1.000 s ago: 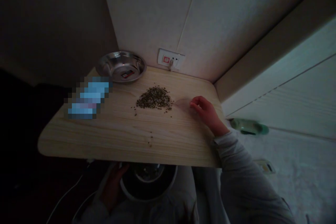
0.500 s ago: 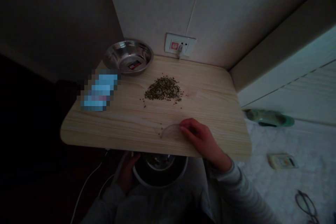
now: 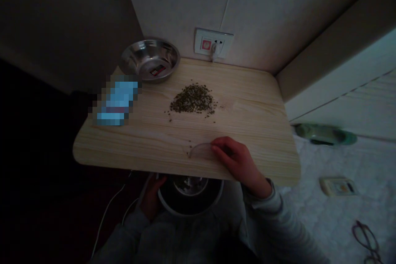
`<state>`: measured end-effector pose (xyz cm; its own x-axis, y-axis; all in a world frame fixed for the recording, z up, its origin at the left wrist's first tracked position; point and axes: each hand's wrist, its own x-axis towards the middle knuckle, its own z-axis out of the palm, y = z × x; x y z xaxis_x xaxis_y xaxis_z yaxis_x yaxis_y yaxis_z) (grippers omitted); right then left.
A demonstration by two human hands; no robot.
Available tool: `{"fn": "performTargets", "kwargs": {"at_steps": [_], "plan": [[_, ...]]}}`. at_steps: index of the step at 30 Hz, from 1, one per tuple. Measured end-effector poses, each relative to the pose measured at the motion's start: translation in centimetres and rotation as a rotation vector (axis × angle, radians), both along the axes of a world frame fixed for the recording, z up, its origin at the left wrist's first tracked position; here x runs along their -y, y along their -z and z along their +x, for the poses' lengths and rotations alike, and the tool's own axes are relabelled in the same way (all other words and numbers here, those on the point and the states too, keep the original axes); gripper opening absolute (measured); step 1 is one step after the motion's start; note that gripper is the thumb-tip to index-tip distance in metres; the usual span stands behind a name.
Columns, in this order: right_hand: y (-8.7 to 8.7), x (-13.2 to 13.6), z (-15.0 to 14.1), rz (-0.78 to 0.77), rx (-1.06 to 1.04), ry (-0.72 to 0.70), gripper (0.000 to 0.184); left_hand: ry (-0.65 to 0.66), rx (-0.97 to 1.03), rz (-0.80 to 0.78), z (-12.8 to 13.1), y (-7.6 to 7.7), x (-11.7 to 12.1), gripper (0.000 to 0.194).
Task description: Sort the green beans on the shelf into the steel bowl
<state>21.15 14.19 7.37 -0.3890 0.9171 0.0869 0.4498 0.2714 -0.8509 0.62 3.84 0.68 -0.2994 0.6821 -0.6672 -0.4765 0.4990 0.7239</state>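
Seeds (image 3: 193, 100) lie mostly heaped mid-tabletop (image 3: 256, 119), a few near the front edge; right hand (image 3: 236, 159) pinches clear plastic (image 3: 202, 151), left hand (image 3: 151, 200) grips lower bowl (image 3: 181, 204).

Dim, murky light overall, with dark corners, soft detail and a pixelated patch.

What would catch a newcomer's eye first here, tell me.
Probably the dark heap in the middle of the table. Next, the bright blue, pixelated patch at left and the metal bowl behind it. Near the front edge, the right hand pinches a thin clear piece beside stray bits.
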Motion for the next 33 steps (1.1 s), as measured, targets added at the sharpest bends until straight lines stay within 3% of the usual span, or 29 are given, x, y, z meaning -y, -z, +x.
{"fn": "performTargets", "kwargs": {"at_steps": [3, 7, 9, 12, 18, 22, 33], "plan": [[0.0, 0.0, -0.1, 0.012, 0.007, -0.003, 0.012, 0.014, -0.010, -0.034, 0.0, 0.1, 0.2, 0.019], [0.0, 0.0, -0.1, 0.033, 0.022, -0.030, 0.012, 0.003, -0.109, 0.047, -0.5, 1.9, 0.9, 0.022], [0.0, 0.0, -0.1, 0.039, 0.033, -0.041, 0.012, -0.006, -0.015, 0.038, -0.5, 2.3, 1.0, 0.022], [-0.1, 0.0, -0.1, 0.037, 0.046, -0.044, 0.012, -0.002, 0.102, 0.046, -0.3, 2.0, 0.8, 0.022], [0.1, 0.1, -0.1, 0.045, 0.044, -0.028, 0.012, -0.017, 0.007, 0.039, -0.2, 1.2, 0.5, 0.023], [0.2, 0.0, 0.0, 0.073, 0.082, -0.054, 0.013, -0.004, 0.048, 0.055, -0.1, 1.0, 0.3, 0.023], [-0.1, 1.3, -0.2, 0.210, 0.121, -0.226, 0.012, 0.024, -0.079, 0.046, -0.1, -0.1, 0.2, 0.019]]}}
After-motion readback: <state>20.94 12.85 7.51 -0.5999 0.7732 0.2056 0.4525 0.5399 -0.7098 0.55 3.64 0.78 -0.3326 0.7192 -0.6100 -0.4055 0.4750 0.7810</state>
